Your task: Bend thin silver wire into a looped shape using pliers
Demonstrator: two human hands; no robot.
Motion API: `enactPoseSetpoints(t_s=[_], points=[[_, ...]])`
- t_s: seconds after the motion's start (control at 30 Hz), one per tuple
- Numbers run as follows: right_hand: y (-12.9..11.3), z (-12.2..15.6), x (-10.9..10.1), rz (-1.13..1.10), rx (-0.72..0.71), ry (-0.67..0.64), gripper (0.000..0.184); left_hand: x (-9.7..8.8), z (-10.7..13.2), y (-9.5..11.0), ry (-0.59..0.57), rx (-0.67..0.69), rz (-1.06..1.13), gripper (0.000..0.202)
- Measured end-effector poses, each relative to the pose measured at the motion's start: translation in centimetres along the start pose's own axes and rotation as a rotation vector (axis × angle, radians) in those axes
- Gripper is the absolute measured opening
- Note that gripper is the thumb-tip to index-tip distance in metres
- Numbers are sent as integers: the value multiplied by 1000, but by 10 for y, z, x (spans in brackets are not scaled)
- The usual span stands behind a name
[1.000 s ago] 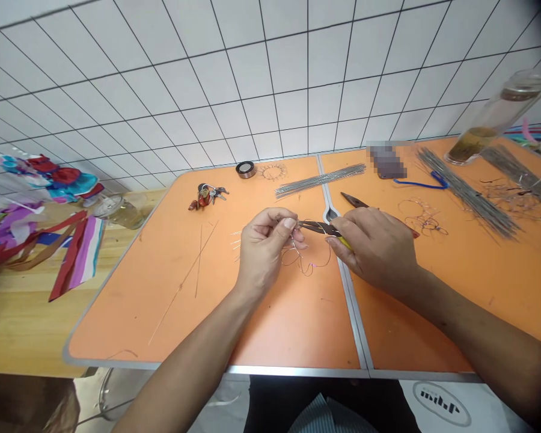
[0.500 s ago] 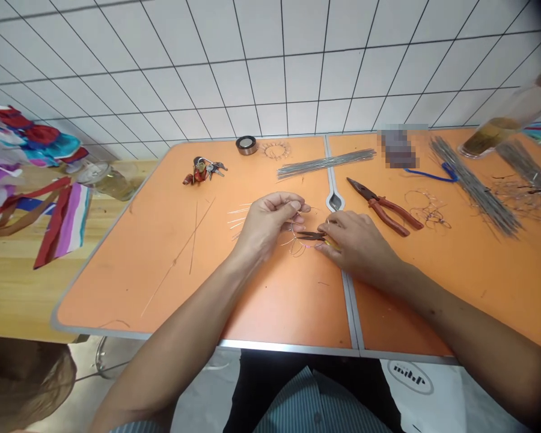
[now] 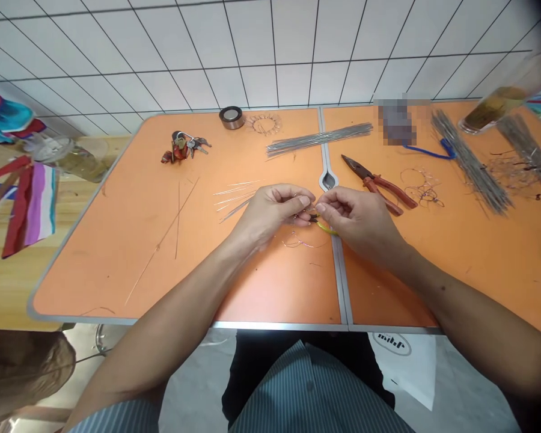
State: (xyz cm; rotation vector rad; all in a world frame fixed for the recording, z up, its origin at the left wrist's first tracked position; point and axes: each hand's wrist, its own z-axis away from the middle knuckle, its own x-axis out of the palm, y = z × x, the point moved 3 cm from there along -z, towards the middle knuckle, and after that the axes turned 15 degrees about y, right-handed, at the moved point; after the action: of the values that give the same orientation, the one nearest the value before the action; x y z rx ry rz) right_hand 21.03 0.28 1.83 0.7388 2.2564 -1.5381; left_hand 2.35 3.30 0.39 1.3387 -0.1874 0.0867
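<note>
My left hand [image 3: 279,211] is closed, thumb and forefinger pinching thin wire near the table's middle seam. Close beside it, my right hand [image 3: 358,219] is closed too, thumb tip and forefinger pressed on a fine wire end. Between and below the hands shows a small pair of pliers with a yellow handle [image 3: 328,229]; its dark jaws are partly covered by my fingers, and I cannot tell whether it rests on the table or in my right palm. Thin curled wire [image 3: 300,243] shows just below the hands. Several straight wires [image 3: 234,195] lie left of my left hand.
Red-handled pliers [image 3: 379,185] lie right of the seam. Behind are a wire bundle [image 3: 318,139], a tape roll [image 3: 231,118], a wire ring [image 3: 265,124] and keys [image 3: 184,146]. Further right are another wire bundle [image 3: 471,162], tangled wire [image 3: 424,187] and a bottle [image 3: 493,109].
My right hand has shifted from working the small pliers at the wire to pinching with bare fingertips, closer to my left hand. The pliers' jaws are now mostly hidden. The view has tilted slightly.
</note>
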Motion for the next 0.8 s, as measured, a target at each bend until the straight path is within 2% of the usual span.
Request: enactPoseSetpoints(t_s=[0.27, 0.4, 0.53, 0.63, 0.8], points=[[-3, 0, 1, 121, -162, -55, 10, -6, -4, 1, -102, -65, 10, 24], [2, 0, 3, 66, -64, -42, 15, -6, -3, 1, -121, -54, -27, 27], [7, -4, -1, 48, 31, 87, 11, -6, -3, -2, -77, -79, -56, 37], [9, -7, -4, 23, 68, 157, 10, -6, -4, -4, -30, -77, -53, 32], [13, -7, -2, -38, 99, 146, 10, -4, -4, -1, 15, 10, -50, 30]])
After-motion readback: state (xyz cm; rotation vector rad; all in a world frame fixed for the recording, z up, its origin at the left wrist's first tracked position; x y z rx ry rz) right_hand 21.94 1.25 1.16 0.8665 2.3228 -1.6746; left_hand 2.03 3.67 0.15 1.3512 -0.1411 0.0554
